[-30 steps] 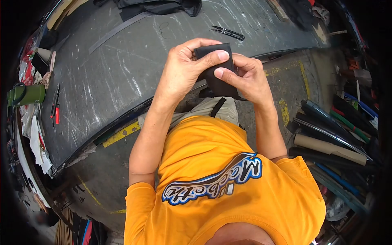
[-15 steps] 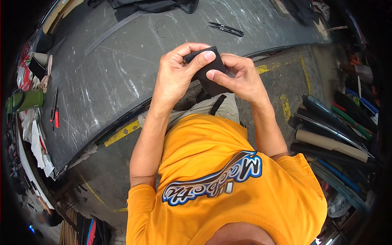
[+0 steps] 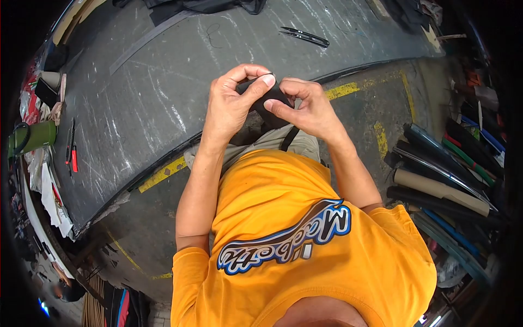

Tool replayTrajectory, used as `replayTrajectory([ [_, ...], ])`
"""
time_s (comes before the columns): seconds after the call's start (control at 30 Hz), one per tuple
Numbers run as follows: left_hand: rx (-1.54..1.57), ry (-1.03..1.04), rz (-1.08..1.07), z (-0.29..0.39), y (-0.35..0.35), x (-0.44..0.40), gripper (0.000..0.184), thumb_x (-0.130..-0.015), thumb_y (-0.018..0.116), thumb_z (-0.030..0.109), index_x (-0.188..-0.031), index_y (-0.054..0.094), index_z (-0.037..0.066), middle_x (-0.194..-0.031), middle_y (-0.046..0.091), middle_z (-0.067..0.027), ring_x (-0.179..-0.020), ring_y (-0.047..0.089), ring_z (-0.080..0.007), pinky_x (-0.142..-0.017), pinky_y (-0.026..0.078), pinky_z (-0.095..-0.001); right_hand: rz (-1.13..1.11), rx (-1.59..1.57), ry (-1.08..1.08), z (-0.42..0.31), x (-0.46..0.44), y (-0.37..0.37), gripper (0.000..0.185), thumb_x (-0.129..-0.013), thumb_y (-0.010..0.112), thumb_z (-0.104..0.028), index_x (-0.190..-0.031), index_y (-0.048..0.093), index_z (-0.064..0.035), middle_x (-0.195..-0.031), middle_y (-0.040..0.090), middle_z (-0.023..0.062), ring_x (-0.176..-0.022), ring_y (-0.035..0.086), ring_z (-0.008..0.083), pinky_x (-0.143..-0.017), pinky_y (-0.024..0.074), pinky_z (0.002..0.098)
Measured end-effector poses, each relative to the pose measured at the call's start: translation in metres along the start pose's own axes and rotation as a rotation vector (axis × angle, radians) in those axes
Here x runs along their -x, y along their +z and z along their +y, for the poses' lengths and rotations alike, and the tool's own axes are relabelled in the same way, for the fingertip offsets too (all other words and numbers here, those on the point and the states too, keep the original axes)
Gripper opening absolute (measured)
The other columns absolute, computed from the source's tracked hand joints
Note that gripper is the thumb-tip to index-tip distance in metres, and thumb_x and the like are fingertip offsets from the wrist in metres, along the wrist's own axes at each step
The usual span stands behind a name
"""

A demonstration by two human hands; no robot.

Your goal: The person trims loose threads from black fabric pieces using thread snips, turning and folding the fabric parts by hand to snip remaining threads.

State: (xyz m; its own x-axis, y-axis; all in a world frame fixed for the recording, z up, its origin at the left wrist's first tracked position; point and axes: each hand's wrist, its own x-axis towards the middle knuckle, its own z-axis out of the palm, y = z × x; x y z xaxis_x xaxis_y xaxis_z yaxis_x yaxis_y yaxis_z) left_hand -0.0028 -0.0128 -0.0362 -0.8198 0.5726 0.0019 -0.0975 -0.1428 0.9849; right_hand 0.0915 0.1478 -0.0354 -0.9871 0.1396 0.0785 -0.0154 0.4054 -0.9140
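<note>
Between my two hands, above the table's front edge, is a small folded piece of black fabric point(image 3: 277, 94). My left hand point(image 3: 226, 103) is closed on its left side, thumb on top near the upper corner. My right hand point(image 3: 310, 109) pinches the right side, its thumb pressing on the near face and the fingers curled behind. The fabric's underside and part of its lower end are hidden. Beyond my right hand, a pair of black thread snips point(image 3: 305, 37) lies on the dark table point(image 3: 163, 82).
Dark cloth point(image 3: 201, 6) lies at the table's far edge. On the left are a red-and-black slim tool point(image 3: 74, 158) and a green bottle point(image 3: 42, 136). Several long rolls point(image 3: 441, 191) are stacked at the right. Yellow lines mark the floor point(image 3: 354, 125).
Both hands have shifted slightly left and down with the black fabric. It is tilted differently, and less of its face shows between the thumbs.
</note>
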Motion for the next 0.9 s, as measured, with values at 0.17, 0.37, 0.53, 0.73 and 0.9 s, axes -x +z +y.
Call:
replayTrajectory([
  [0.17,-0.073,0.098,-0.027,-0.005,-0.006,-0.002,0.012,-0.090,0.077,0.011,-0.095,0.073,0.001,-0.085,0.069,0.0020,-0.082,0.060,-0.0051,-0.075,0.049,-0.0232,-0.075,0.051,0.003,-0.006,-0.002,-0.004,0.033,-0.082,0.084,-0.015,-0.073,0.056,-0.0016,-0.068,0.047,-0.0008,-0.065,0.043,0.0069,-0.057,0.0364,0.0262],
  [0.37,-0.127,0.080,-0.067,-0.006,-0.010,0.000,0.012,-0.088,0.078,0.012,-0.093,0.073,0.002,-0.084,0.069,0.0022,-0.081,0.060,-0.0054,-0.076,0.049,-0.0231,0.215,0.148,-0.035,0.008,-0.030,-0.044,0.016,-0.086,0.082,-0.018,-0.095,0.075,-0.0062,-0.078,0.063,0.0024,-0.071,0.055,0.0095,-0.067,0.0458,0.0245],
  [0.53,-0.137,0.100,-0.091,-0.009,-0.011,-0.001,0.011,-0.087,0.078,0.011,-0.093,0.073,0.002,-0.084,0.069,0.0021,-0.081,0.061,-0.0060,-0.076,0.049,-0.0230,0.483,0.757,-0.280,0.047,-0.062,-0.068,0.022,-0.092,0.073,-0.018,-0.113,0.075,-0.0097,-0.100,0.071,0.0064,-0.086,0.064,0.0217,-0.082,0.0514,0.0314],
  [0.73,-0.135,0.079,-0.088,-0.009,-0.014,0.000,0.011,-0.087,0.077,0.010,-0.093,0.073,0.001,-0.085,0.069,0.0011,-0.083,0.061,-0.0062,-0.078,0.048,-0.0231,0.364,0.786,-0.157,0.044,-0.060,-0.070,0.025,-0.094,0.068,-0.014,-0.119,0.072,-0.0107,-0.110,0.069,0.0067,-0.094,0.066,0.0276,-0.087,0.0516,0.0350],
  [0.9,-0.093,0.085,-0.088,-0.008,-0.013,0.000,0.011,-0.087,0.077,0.010,-0.093,0.073,0.001,-0.086,0.070,0.0010,-0.084,0.061,-0.0065,-0.079,0.048,-0.0229,0.262,0.511,-0.057,0.019,-0.040,-0.062,0.025,-0.098,0.065,-0.013,-0.121,0.068,-0.0047,-0.106,0.066,0.0063,-0.094,0.065,0.0205,-0.086,0.0513,0.0320],
])
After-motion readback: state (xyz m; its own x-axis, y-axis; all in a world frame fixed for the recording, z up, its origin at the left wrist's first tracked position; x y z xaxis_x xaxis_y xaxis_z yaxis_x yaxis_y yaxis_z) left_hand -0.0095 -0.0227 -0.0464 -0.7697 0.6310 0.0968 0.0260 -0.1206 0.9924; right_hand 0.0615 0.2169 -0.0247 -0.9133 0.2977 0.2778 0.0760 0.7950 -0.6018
